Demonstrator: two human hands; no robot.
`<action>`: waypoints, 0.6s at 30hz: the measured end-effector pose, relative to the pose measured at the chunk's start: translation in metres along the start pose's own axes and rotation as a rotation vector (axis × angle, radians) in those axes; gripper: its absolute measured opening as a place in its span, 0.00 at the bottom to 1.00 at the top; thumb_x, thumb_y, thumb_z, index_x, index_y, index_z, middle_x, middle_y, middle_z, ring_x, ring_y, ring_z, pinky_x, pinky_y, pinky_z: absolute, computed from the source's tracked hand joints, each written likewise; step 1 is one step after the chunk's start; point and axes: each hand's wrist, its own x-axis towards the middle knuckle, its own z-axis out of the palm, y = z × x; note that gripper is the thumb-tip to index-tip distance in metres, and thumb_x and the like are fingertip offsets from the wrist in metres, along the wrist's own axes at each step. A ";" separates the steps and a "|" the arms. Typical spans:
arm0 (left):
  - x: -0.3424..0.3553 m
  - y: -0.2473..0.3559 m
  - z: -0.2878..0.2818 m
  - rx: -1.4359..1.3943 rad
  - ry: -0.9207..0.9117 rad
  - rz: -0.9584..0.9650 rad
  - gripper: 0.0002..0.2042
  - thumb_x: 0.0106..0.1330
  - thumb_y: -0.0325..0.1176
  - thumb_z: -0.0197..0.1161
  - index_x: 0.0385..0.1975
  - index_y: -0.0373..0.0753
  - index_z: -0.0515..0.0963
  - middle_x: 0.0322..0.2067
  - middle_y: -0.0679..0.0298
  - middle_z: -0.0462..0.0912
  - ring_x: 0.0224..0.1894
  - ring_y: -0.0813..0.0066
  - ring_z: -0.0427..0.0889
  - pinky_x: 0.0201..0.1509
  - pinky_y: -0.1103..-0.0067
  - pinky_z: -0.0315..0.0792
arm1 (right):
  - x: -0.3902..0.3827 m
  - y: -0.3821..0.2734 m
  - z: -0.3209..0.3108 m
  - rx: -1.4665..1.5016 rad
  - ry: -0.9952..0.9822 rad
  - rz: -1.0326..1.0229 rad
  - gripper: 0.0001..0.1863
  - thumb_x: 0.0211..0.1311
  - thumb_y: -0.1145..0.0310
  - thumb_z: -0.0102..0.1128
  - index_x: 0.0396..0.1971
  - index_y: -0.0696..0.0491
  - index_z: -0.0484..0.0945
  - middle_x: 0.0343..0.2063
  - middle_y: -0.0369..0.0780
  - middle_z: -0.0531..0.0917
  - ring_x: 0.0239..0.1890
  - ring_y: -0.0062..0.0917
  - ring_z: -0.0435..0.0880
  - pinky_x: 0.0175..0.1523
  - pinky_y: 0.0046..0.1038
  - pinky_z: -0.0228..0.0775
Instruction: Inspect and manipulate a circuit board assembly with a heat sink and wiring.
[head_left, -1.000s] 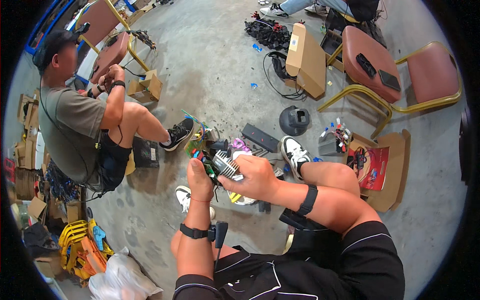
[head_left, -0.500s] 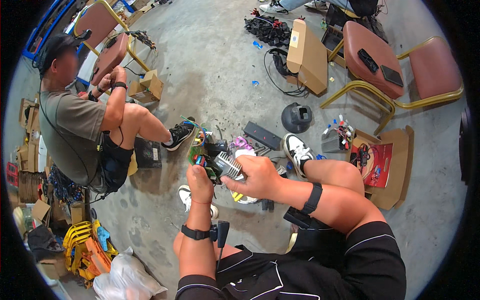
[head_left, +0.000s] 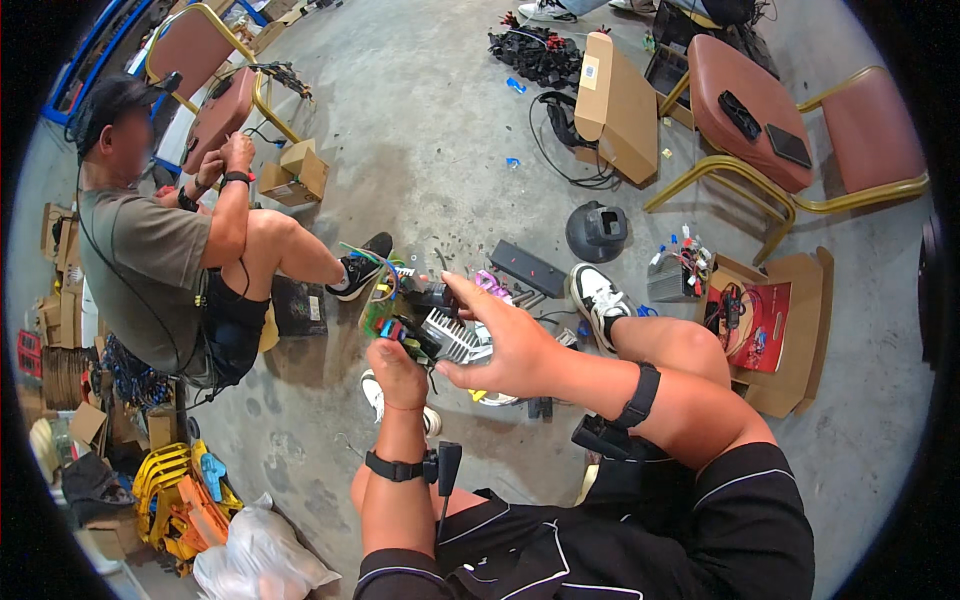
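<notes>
My left hand (head_left: 397, 372) holds a green circuit board (head_left: 382, 305) with coloured wires, a silver finned heatsink (head_left: 450, 335) and black round components (head_left: 437, 296) on it. My right hand (head_left: 505, 340) spans the right side of this assembly, index finger up at the black components and thumb below the heatsink, gripping it. Just beyond, on the floor, lie a long black bar (head_left: 525, 268), purple pieces and other small parts, partly hidden by the assembly and my hands.
A seated person (head_left: 150, 240) works at the left near cardboard boxes (head_left: 292, 172). Right are chairs (head_left: 735, 120), an open carton (head_left: 795, 355), a wired metal block (head_left: 676, 275) and a dark hood (head_left: 595, 230). Yellow-orange parts (head_left: 175, 490) and a white bag (head_left: 260, 555) lie lower left.
My right hand's fingers have moved up and stretched from the heatsink onto the black components above it. My left hand still holds the board.
</notes>
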 end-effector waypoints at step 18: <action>0.002 0.010 0.011 0.008 0.018 -0.005 0.49 0.62 0.76 0.46 0.63 0.29 0.66 0.54 0.53 0.79 0.55 0.62 0.82 0.58 0.67 0.78 | 0.004 -0.003 -0.015 0.120 -0.087 0.065 0.46 0.52 0.65 0.74 0.71 0.48 0.57 0.53 0.49 0.78 0.49 0.37 0.85 0.54 0.35 0.77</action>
